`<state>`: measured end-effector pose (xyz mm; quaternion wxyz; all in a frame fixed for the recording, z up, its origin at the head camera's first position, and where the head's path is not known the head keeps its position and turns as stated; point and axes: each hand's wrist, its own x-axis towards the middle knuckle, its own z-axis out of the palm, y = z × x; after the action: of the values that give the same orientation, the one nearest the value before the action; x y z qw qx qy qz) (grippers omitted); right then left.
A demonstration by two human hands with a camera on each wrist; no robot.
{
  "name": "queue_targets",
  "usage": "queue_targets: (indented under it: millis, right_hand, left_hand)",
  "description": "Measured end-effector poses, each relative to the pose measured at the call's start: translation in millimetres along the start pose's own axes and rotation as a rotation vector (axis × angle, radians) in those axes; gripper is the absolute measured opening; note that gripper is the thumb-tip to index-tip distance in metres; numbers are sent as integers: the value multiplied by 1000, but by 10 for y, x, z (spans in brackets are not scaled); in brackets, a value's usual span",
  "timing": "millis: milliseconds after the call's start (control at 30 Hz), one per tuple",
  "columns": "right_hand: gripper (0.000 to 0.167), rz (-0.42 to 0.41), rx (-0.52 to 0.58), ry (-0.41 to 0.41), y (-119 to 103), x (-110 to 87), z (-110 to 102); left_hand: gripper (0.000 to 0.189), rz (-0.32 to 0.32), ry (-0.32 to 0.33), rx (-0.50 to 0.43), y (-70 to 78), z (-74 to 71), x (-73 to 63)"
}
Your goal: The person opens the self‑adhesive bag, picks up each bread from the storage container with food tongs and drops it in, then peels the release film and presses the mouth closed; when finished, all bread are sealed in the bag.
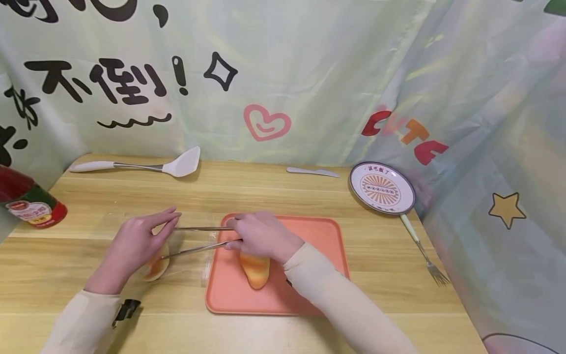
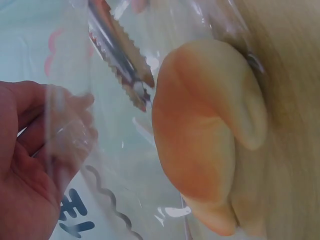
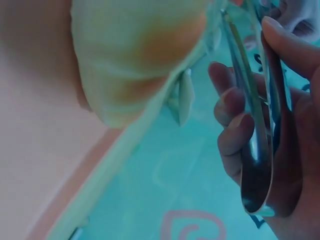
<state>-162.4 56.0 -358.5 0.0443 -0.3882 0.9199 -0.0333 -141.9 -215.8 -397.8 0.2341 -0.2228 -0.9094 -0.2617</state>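
My right hand (image 1: 263, 236) grips metal tongs (image 1: 199, 249) above the tray's left part. They point left, their arms spread in the head view. My left hand (image 1: 139, 243) pinches the film of a clear plastic bag (image 2: 135, 165), its thumb and fingertips close together. A croissant-shaped bread (image 2: 200, 125) lies at the bag; in the head view the left hand partly covers it. The tongs' toothed tips (image 2: 135, 85) are beside this bread; whether they touch it I cannot tell. Another bread (image 1: 256, 275) lies on the pink tray (image 1: 325, 241), partly under the right hand.
Along the back lie a white spatula (image 1: 181, 164) and a small knife (image 1: 311, 171). A patterned plate (image 1: 382, 189) stands at the back right, with a fork (image 1: 424, 250) in front of it. A red sauce bottle (image 1: 33, 201) is at the left edge.
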Motion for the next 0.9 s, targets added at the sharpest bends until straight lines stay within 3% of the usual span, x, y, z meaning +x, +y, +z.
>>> queue_targets:
  millis: [200,467,633,900]
  right_hand:
    - [33,22,33,-20,57,-117,-92]
    - [42,77,61,-24,180,-349,-200]
    - [41,108,77,18,274,-515,-223]
    - [34,148,111,100,359,-807,-240]
  left_hand:
    - [20,2,-2,0,7,-14,-4]
    - [23,31,33,-4,-10,-19,6]
    - [22,50,54,-15,-50,-1,-4]
    - [22,16,38,-61,-50,-11,-16]
